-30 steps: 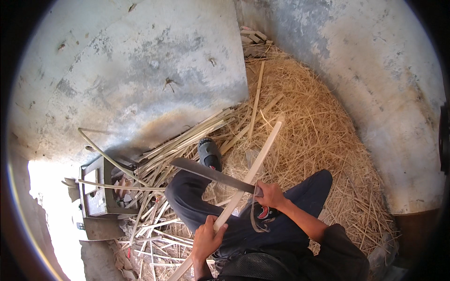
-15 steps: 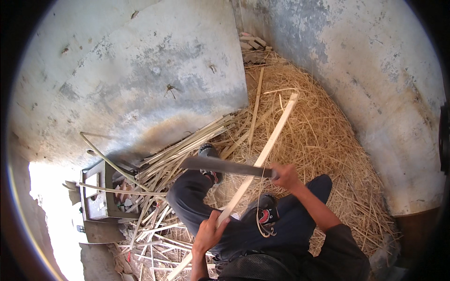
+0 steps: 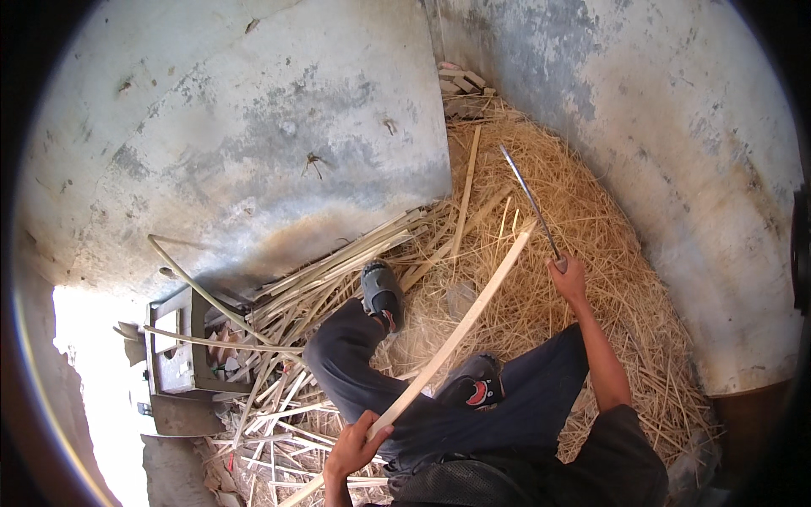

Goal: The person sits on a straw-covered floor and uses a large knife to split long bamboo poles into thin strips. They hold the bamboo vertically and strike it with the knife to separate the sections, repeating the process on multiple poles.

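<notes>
My left hand [image 3: 355, 448] is closed around the lower part of a long, pale, flat bamboo strip [image 3: 451, 341]. The strip slants up and to the right across my lap, bending slightly, and its far end lies over the straw-like shavings. Two thin slivers [image 3: 507, 216] stick up beside that far end. In my right hand [image 3: 569, 279] is the handle of a long-bladed machete [image 3: 531, 198]. Its blade is seen nearly edge-on and points away, up and to the left. The blade is close to the strip's far tip; I cannot tell whether they touch.
A heap of fine shavings [image 3: 608, 279] spreads ahead and to the right. Split strips [image 3: 338, 262] lie piled along the left wall. A wooden box frame [image 3: 182, 346] stands at the left, with long bent strips across it. Worn walls [image 3: 253, 110] enclose the corner.
The machete has swung from lying across the strip's middle to beyond its far end, turning edge-on. My right hand moved away and right. The strip and my left hand shifted slightly nearer.
</notes>
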`<state>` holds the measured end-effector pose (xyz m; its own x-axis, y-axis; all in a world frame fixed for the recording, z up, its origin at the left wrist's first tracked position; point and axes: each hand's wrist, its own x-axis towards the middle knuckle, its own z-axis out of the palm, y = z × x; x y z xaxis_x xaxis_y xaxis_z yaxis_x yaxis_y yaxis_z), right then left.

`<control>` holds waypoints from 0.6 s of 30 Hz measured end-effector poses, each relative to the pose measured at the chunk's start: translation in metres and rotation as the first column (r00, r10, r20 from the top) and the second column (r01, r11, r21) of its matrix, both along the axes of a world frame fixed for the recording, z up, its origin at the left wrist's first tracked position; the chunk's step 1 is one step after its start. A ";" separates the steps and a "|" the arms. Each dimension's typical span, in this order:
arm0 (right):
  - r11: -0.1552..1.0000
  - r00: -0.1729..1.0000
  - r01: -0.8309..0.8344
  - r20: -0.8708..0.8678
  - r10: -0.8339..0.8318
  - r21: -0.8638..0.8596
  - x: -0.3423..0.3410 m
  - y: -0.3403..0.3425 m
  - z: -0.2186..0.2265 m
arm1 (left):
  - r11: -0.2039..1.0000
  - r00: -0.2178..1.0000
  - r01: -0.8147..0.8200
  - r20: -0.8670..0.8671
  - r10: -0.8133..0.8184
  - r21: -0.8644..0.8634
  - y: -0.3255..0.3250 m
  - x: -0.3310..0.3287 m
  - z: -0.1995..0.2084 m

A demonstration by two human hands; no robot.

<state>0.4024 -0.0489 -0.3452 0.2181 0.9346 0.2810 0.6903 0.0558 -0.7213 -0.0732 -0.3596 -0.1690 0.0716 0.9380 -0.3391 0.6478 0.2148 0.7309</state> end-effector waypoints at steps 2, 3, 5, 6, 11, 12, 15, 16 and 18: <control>0.991 0.971 -0.042 -0.238 0.011 -0.127 -0.008 -0.006 0.001 | 1.000 1.000 -0.002 -0.010 0.002 -0.012 0.000 -0.001 0.001; 0.981 0.928 -0.090 -0.372 0.019 -0.172 -0.011 -0.008 0.000 | 1.000 1.000 -0.001 -0.014 0.001 -0.016 0.000 -0.001 0.001; 0.950 0.789 -0.198 -0.614 0.009 -0.240 -0.017 -0.012 0.000 | 1.000 1.000 -0.001 -0.011 0.001 0.007 0.004 0.001 0.003; 0.954 0.712 -0.205 -0.702 -0.007 -0.217 -0.028 -0.015 0.010 | 1.000 1.000 -0.005 -0.012 0.005 0.018 0.005 0.002 0.004; 0.957 0.417 -0.231 -0.907 -0.065 -0.175 -0.064 -0.031 0.056 | 0.999 0.999 -0.029 0.024 0.028 0.024 0.011 0.010 0.001; 0.959 0.375 -0.236 -0.925 -0.057 -0.155 -0.070 -0.034 0.058 | 0.999 0.999 -0.035 0.033 0.035 0.017 0.014 0.013 0.001; 0.960 0.262 -0.259 -0.964 -0.033 -0.103 -0.088 -0.040 0.065 | 0.998 1.000 0.010 -0.015 -0.009 0.069 0.026 0.027 0.003; 0.957 0.234 -0.275 -0.972 -0.026 -0.092 -0.096 -0.043 0.070 | 0.997 0.999 0.005 -0.034 -0.003 0.074 0.030 0.033 0.005; 0.961 0.204 -0.264 -0.979 -0.023 -0.078 -0.110 -0.047 0.082 | 0.996 0.998 -0.002 -0.060 0.007 0.088 0.038 0.044 0.007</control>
